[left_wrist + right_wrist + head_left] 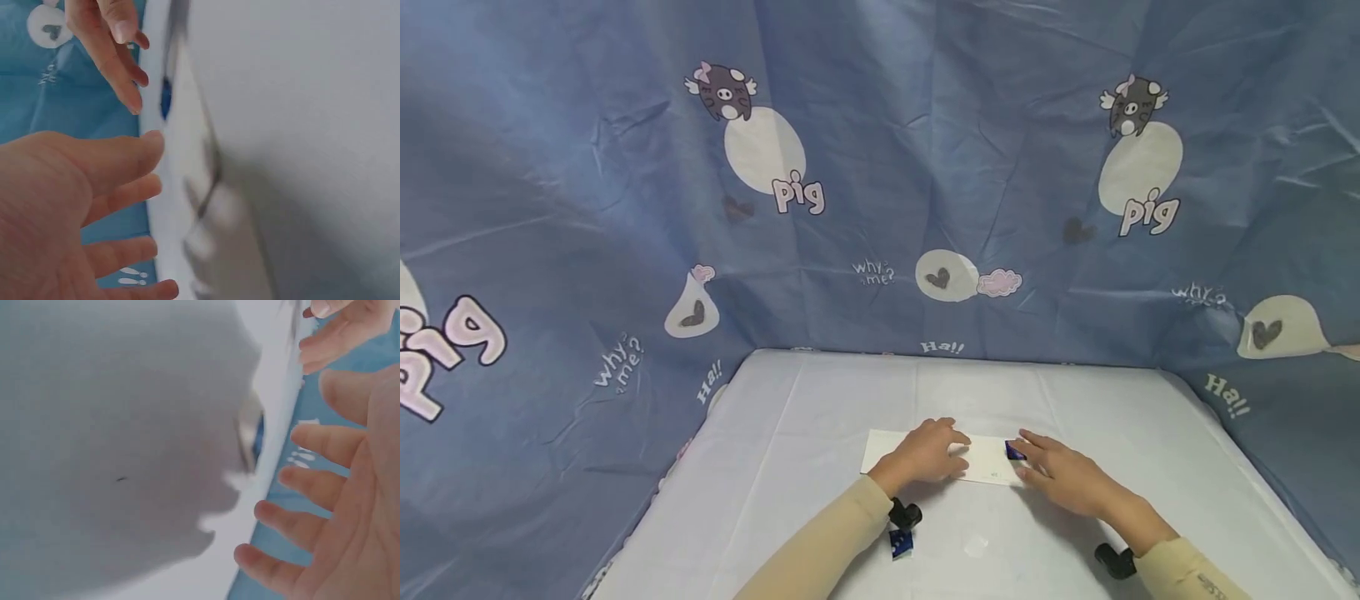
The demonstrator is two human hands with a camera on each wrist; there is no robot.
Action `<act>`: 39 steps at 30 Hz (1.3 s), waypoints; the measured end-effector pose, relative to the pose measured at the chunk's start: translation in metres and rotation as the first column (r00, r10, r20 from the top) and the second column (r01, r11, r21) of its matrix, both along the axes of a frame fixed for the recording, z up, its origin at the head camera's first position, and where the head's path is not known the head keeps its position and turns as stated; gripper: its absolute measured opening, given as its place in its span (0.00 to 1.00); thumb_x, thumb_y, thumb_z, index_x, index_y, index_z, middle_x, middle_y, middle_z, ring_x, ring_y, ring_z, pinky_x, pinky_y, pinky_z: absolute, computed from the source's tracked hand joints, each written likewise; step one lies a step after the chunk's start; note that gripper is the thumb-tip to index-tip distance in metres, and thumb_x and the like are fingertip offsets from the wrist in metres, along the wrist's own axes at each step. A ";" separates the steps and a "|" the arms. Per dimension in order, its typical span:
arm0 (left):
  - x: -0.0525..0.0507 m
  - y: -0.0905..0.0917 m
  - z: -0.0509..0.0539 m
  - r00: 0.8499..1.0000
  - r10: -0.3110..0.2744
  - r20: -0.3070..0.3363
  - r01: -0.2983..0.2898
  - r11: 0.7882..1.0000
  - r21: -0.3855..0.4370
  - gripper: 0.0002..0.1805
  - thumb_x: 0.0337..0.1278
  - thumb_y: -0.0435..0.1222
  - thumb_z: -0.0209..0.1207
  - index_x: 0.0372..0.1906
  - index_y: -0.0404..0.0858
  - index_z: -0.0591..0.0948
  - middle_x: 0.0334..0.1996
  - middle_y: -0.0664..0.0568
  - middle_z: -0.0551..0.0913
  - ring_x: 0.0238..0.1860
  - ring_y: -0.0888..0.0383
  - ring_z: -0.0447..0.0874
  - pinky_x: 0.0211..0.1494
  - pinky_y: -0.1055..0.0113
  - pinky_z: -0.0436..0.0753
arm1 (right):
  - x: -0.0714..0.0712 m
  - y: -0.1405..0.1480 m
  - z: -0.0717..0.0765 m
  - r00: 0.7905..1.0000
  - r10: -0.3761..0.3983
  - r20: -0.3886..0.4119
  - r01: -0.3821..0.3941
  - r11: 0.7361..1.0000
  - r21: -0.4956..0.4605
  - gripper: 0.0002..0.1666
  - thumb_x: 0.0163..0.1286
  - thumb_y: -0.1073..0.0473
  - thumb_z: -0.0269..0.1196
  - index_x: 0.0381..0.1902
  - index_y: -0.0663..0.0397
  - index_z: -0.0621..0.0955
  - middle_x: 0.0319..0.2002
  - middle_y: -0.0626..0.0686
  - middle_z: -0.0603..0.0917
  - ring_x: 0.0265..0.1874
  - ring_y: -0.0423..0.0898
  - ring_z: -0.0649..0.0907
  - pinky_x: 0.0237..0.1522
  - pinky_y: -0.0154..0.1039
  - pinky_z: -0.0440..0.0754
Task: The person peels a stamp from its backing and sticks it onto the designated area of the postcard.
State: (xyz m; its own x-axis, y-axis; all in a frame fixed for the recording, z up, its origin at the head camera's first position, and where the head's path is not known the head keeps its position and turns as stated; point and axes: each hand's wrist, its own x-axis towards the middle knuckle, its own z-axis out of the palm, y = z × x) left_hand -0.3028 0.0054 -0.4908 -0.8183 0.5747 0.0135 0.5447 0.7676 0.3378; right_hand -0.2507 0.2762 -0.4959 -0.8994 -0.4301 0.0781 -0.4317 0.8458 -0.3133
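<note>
On white tablecloth (1000, 575) we find a pale paper strip (985, 465); over it hover the left hand (925, 452) and right hand (1067, 479), fingers spread. A blue packet (1014, 451) lies at the strip's right end. Only the right wrist view shows us a dark fleck (122, 479).

We saw white strip (985, 457) partly hidden by left hand (927, 452), print (995, 475) too small to read, blue piece (1013, 451) partly covered by right hand (1066, 477), both sleeves (823, 546) cut off below.
</note>
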 end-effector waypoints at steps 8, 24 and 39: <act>0.018 -0.021 0.032 0.999 -0.042 -0.003 0.042 0.982 0.182 0.22 0.69 0.49 0.61 0.63 0.46 0.82 0.69 0.47 0.72 0.71 0.50 0.67 0.70 0.51 0.69 | 0.008 -0.016 0.013 0.992 -0.003 -0.122 -0.004 0.998 -0.057 0.30 0.73 0.50 0.64 0.68 0.54 0.76 0.65 0.59 0.76 0.64 0.61 0.75 0.57 0.64 0.75; 0.061 -0.067 0.043 0.999 0.032 -0.042 -0.018 0.950 0.311 0.22 0.68 0.46 0.62 0.64 0.48 0.80 0.62 0.55 0.79 0.64 0.55 0.75 0.65 0.54 0.74 | 0.033 -0.055 0.013 0.984 -0.006 -0.176 -0.022 0.987 -0.159 0.34 0.69 0.50 0.68 0.71 0.42 0.73 0.66 0.50 0.76 0.64 0.55 0.76 0.54 0.61 0.79; 0.093 -0.092 0.020 0.994 0.106 -0.002 -0.096 0.908 0.409 0.22 0.60 0.39 0.69 0.61 0.47 0.83 0.58 0.57 0.82 0.61 0.54 0.78 0.61 0.50 0.77 | 0.050 -0.095 0.000 0.989 -0.065 -0.132 0.024 0.958 -0.286 0.30 0.65 0.53 0.72 0.65 0.37 0.79 0.60 0.38 0.79 0.61 0.46 0.79 0.58 0.55 0.78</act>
